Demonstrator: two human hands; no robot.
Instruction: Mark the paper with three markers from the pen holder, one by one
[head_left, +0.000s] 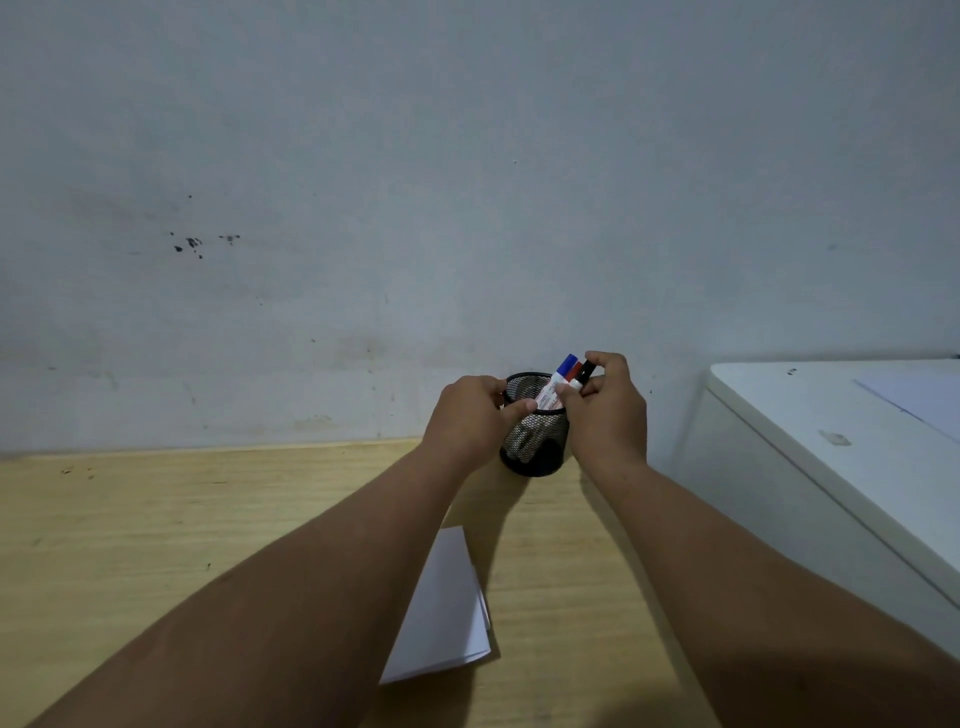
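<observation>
A black mesh pen holder (535, 447) stands on the wooden table by the wall. Three markers lean out of it to the right: one with a blue cap (566, 362), one with a red cap (574, 370) and one with a black cap (587, 370). My left hand (475, 415) grips the holder's left rim and side. My right hand (608, 410) is at the holder's right, fingers closed around the black-capped marker. A folded white paper (444, 613) lies on the table nearer to me, partly under my left forearm.
The wooden table (156, 545) runs along a grey-blue wall. A white cabinet or appliance (831, 457) stands at the right, taller than the tabletop, with a pale sheet on its top.
</observation>
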